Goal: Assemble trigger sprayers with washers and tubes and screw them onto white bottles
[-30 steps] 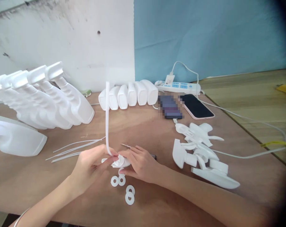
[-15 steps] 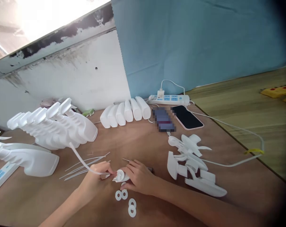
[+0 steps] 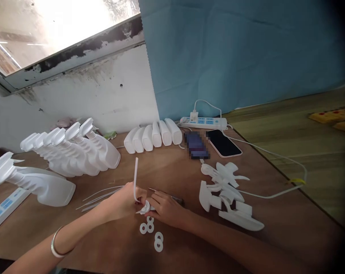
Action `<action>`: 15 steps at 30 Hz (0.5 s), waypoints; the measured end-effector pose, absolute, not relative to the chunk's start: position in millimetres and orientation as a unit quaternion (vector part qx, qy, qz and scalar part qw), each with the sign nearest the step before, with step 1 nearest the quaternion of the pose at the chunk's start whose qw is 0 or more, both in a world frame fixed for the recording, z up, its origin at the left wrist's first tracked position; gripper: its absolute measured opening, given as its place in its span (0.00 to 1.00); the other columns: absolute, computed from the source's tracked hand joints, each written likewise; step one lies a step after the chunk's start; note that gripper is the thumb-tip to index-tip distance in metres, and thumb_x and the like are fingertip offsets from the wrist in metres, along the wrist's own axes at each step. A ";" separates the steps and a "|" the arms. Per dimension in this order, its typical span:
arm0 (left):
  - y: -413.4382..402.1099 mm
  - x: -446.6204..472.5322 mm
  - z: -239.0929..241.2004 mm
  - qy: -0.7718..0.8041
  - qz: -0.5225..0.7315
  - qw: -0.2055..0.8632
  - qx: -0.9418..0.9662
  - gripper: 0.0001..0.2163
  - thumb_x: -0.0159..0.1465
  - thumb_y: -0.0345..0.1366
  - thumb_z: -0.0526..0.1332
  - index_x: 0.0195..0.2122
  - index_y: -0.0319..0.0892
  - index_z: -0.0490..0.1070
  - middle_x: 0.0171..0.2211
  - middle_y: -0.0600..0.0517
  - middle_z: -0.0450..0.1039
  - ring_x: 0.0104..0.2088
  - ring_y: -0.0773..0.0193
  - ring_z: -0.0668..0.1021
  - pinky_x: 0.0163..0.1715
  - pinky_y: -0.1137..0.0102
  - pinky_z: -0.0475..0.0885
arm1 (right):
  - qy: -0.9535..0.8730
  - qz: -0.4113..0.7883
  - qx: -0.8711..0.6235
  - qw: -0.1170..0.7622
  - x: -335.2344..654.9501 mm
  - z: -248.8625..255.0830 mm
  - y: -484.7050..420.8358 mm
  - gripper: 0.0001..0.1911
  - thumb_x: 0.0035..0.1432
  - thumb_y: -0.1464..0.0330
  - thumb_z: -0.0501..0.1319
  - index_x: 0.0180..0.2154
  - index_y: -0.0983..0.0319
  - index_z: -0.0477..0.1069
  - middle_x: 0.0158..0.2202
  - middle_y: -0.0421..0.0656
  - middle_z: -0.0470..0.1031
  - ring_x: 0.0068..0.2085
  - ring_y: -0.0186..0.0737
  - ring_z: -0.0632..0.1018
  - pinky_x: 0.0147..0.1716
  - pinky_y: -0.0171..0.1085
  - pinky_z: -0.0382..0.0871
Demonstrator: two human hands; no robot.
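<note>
My left hand (image 3: pixel 123 203) pinches a thin white plastic tube (image 3: pixel 135 179) that stands up from between my fingers. My right hand (image 3: pixel 166 207) is closed on a small white spray-head part (image 3: pixel 146 207) held low over the wooden table (image 3: pixel 289 224). The tube's lower end meets that part between the two hands. Several white washers (image 3: pixel 151 230) lie on the table just in front of my hands. A slim metal tool (image 3: pixel 161 192) lies behind my right hand.
A pile of white trigger parts (image 3: pixel 226 194) lies to the right. White spray bottles (image 3: pixel 72 150) lie at the left, a row of white pieces (image 3: pixel 152 135) at the back. Loose tubes (image 3: pixel 99 194), two phones (image 3: pixel 212 144), a power strip (image 3: pixel 203 122) and cables are nearby.
The tube swung from leaning left and low to standing upright again. The view has tilted up, so the hands sit lower in frame; both hands stay on the part.
</note>
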State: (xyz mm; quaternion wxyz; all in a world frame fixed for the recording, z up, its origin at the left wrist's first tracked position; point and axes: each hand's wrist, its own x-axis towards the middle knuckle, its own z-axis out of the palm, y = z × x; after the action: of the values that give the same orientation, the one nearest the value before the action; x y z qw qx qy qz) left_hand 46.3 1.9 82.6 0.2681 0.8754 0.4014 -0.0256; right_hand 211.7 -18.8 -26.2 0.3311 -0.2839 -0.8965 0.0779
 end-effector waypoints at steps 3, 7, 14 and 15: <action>2.7 46.9 82.3 0.399 -0.026 0.288 0.870 0.08 0.44 0.19 0.53 0.21 0.38 0.64 0.17 0.58 0.63 0.19 0.74 0.61 0.18 0.78 0.52 | -0.895 0.079 -0.283 0.336 211.1 -27.2 -19.1 0.16 0.57 0.57 0.55 0.31 0.64 0.65 0.27 0.43 0.69 0.31 0.40 0.70 0.35 0.39 0.68; 2.6 46.9 83.2 0.389 -0.025 0.299 0.871 0.09 0.43 0.19 0.52 0.21 0.38 0.64 0.18 0.57 0.64 0.19 0.74 0.63 0.19 0.78 0.53 | -0.895 0.079 -0.282 0.336 210.3 -27.1 -19.4 0.15 0.57 0.58 0.56 0.32 0.65 0.66 0.27 0.43 0.69 0.32 0.40 0.70 0.35 0.39 0.69; 1.7 45.8 77.3 0.380 -0.007 0.295 0.877 0.07 0.43 0.20 0.53 0.19 0.38 0.62 0.18 0.58 0.62 0.18 0.75 0.60 0.20 0.77 0.54 | -0.898 0.081 -0.274 0.335 211.1 -22.2 -20.2 0.16 0.58 0.58 0.54 0.33 0.65 0.67 0.28 0.44 0.69 0.33 0.41 0.70 0.36 0.39 0.69; 1.0 45.7 74.8 0.375 0.000 0.293 0.880 0.07 0.42 0.20 0.53 0.19 0.38 0.62 0.18 0.58 0.62 0.18 0.75 0.60 0.20 0.77 0.54 | -0.899 0.083 -0.274 0.333 211.3 -21.5 -20.3 0.16 0.58 0.58 0.53 0.32 0.65 0.67 0.28 0.44 0.69 0.33 0.40 0.70 0.36 0.39 0.69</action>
State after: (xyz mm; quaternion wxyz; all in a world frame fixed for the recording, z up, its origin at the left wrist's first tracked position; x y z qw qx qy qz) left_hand 45.7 1.0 74.8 0.2929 0.8795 0.3751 0.0004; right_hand 211.3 -20.3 -21.5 0.3328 -0.2737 -0.8986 0.0826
